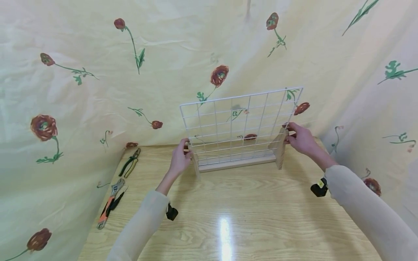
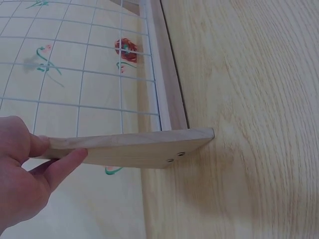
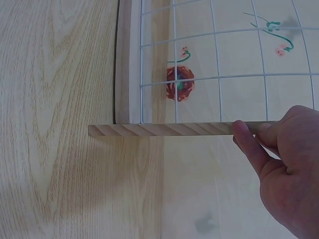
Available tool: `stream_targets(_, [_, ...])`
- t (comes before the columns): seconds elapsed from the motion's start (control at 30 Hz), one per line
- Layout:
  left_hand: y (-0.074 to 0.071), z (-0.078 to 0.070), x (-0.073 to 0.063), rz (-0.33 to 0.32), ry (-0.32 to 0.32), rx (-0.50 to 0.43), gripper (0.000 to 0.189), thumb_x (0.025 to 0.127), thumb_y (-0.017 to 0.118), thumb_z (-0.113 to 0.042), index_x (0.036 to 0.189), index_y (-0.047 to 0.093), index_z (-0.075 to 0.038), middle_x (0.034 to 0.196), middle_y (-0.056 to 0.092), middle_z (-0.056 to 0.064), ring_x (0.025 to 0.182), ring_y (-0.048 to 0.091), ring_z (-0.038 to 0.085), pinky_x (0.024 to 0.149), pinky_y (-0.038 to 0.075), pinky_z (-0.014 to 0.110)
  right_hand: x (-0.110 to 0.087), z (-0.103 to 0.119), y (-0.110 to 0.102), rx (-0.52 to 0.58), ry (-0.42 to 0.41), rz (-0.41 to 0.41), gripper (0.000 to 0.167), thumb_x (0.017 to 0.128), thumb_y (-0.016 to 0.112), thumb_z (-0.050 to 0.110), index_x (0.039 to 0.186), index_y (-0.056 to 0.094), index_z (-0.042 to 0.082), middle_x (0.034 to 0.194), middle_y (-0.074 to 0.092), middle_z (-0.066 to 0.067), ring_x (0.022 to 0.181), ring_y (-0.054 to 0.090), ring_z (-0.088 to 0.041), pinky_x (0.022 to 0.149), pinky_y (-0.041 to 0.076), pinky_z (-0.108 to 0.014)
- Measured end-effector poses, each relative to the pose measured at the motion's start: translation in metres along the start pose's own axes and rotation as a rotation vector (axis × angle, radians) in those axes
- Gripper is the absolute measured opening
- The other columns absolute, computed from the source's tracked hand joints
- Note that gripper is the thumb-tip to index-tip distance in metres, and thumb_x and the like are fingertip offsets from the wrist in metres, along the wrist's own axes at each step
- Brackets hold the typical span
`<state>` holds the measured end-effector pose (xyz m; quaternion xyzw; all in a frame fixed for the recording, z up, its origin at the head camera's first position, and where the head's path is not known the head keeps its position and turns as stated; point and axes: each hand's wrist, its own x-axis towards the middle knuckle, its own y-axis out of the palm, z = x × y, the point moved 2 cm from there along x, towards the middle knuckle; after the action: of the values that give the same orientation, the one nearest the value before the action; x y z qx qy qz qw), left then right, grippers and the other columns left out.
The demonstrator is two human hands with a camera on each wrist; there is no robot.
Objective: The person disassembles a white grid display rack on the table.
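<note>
A white wire grid (image 1: 240, 125) stands upright, leaning back, in a wooden stand near the table's far edge. Its bottom edge sits along a wooden bar (image 1: 238, 163) that joins two wooden side panels. My left hand (image 1: 180, 158) pinches the upper end of the left side panel (image 2: 129, 144) between thumb and fingers; two screw heads (image 2: 181, 154) show low on that panel. At the other end, my right hand (image 1: 302, 138) grips the top of the right side panel (image 3: 164, 129) the same way. Parts of the fingers are hidden behind the panels.
Along the table's left edge lie pliers (image 1: 130, 163), an adjustable wrench (image 1: 111, 204) with an orange handle, and a small black-handled tool (image 1: 117, 201). A flowered cloth (image 1: 163, 72) hangs behind and at both sides of the wooden table (image 1: 248, 206).
</note>
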<state>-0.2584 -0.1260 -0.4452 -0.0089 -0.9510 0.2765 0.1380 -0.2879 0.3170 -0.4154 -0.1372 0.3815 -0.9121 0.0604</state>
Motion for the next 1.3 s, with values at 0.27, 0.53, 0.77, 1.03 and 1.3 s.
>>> stream_targets(0.27, [-0.003,0.0,-0.008,-0.002,0.016,0.001,0.047,0.088,0.058,0.018,0.131,0.05,0.002,0.105,0.064,0.026,0.088,0.067,0.039,0.071,0.061,0.041,-0.002,0.004,0.001,0.008,-0.012,0.004,0.038,0.091,0.051,-0.015,0.129,0.048,-0.013,0.118,0.055,-0.041,0.092,0.065,-0.052,0.066,0.059,-0.024])
stream_targets(0.53, [-0.006,-0.001,-0.015,-0.017,0.019,0.009,0.048,0.086,0.058,0.02,0.131,0.05,0.004,0.106,0.064,0.027,0.09,0.067,0.04,0.074,0.061,0.042,-0.002,0.007,0.003,0.003,-0.006,0.017,0.039,0.091,0.051,-0.015,0.13,0.048,-0.013,0.119,0.055,-0.041,0.093,0.065,-0.052,0.068,0.062,-0.033])
stream_targets(0.77, [-0.007,-0.002,-0.02,-0.026,0.016,0.012,0.048,0.086,0.059,0.02,0.131,0.05,0.005,0.103,0.065,0.027,0.087,0.068,0.04,0.071,0.062,0.041,-0.002,0.007,0.005,0.032,-0.002,0.024,0.039,0.091,0.05,-0.016,0.13,0.048,-0.014,0.12,0.054,-0.041,0.095,0.064,-0.053,0.069,0.061,-0.029])
stream_targets(1.03, [-0.009,-0.001,-0.025,-0.03,0.027,0.011,0.048,0.085,0.058,0.021,0.128,0.052,0.002,0.102,0.066,0.026,0.086,0.068,0.039,0.068,0.062,0.04,0.0,0.008,0.007,0.032,-0.002,0.044,0.038,0.094,0.051,-0.014,0.132,0.048,-0.013,0.123,0.053,-0.041,0.095,0.065,-0.053,0.067,0.058,-0.021])
stream_targets(1.3, [-0.011,-0.001,-0.029,-0.034,0.023,-0.016,0.048,0.085,0.058,0.022,0.127,0.053,0.0,0.103,0.066,0.026,0.085,0.068,0.038,0.067,0.062,0.038,-0.001,0.008,0.009,0.018,-0.018,0.043,0.038,0.093,0.051,-0.015,0.131,0.048,-0.012,0.123,0.053,-0.041,0.095,0.064,-0.053,0.067,0.06,-0.028])
